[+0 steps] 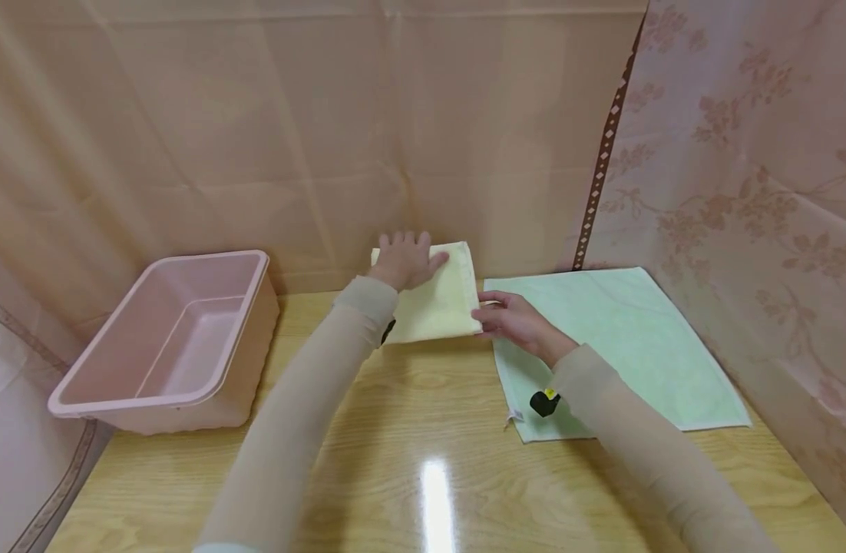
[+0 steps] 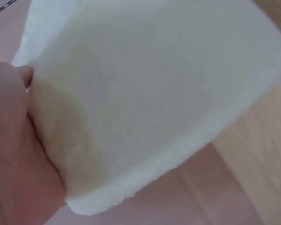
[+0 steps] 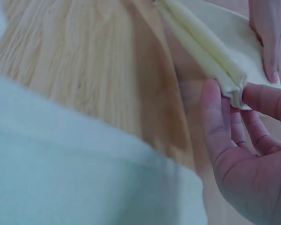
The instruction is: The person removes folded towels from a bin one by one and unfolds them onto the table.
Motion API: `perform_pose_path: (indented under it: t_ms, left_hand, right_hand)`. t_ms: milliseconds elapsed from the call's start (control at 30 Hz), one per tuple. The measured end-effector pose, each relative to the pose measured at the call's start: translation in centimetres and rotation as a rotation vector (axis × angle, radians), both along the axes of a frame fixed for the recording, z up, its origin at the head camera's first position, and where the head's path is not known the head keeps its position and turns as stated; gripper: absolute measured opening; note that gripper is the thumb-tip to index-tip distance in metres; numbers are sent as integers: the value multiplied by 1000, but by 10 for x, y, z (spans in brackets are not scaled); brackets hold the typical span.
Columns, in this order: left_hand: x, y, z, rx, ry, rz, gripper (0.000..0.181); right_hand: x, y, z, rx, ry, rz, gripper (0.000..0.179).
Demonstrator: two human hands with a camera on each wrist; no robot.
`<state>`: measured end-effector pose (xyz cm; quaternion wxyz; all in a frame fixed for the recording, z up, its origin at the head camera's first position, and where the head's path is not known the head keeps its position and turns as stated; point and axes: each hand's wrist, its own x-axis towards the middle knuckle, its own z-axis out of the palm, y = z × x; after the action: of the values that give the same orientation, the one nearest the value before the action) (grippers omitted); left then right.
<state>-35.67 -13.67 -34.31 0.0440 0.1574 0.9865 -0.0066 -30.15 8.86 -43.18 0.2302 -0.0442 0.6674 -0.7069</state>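
Note:
A folded pale yellow towel (image 1: 433,303) is at the back middle of the table, its layered near edge showing in the right wrist view. My left hand (image 1: 404,263) lies over the towel's far left part, fingers extended and thumb spread across the cloth. In the left wrist view, the towel (image 2: 150,89) covers much of the picture, beside the left hand (image 2: 18,145). My right hand (image 1: 513,319) pinches the near right corner of the towel between thumb and fingers, plainly seen in the right wrist view, where the folded layers (image 3: 210,51) meet.
A light green towel (image 1: 616,346) lies spread flat at right, partly beneath my right forearm. At left stands a pink plastic basin (image 1: 250,338). The wooden table (image 1: 395,476) reaches back to a beige curtain (image 1: 326,138); a floral curtain (image 1: 755,192) hangs along the right.

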Motion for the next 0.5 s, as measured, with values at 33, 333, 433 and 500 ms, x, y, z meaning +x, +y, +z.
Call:
perform_pose_path:
  t_ms: [33, 333, 433, 500]
  left_hand:
    - [-3, 1, -6, 2, 1, -1, 65]
    - [-22, 8, -40, -12, 27, 10, 67]
    - [-23, 10, -47, -18, 56, 19, 66]
    - [-23, 12, -52, -21, 71, 25, 65]
  right_hand:
    - [0, 1, -1, 5, -5, 1, 51]
    - [-5, 5, -13, 52, -34, -12, 50]
    - [-7, 5, -17, 72, -32, -21, 51]
    - [-9, 5, -19, 89, -31, -30, 50]
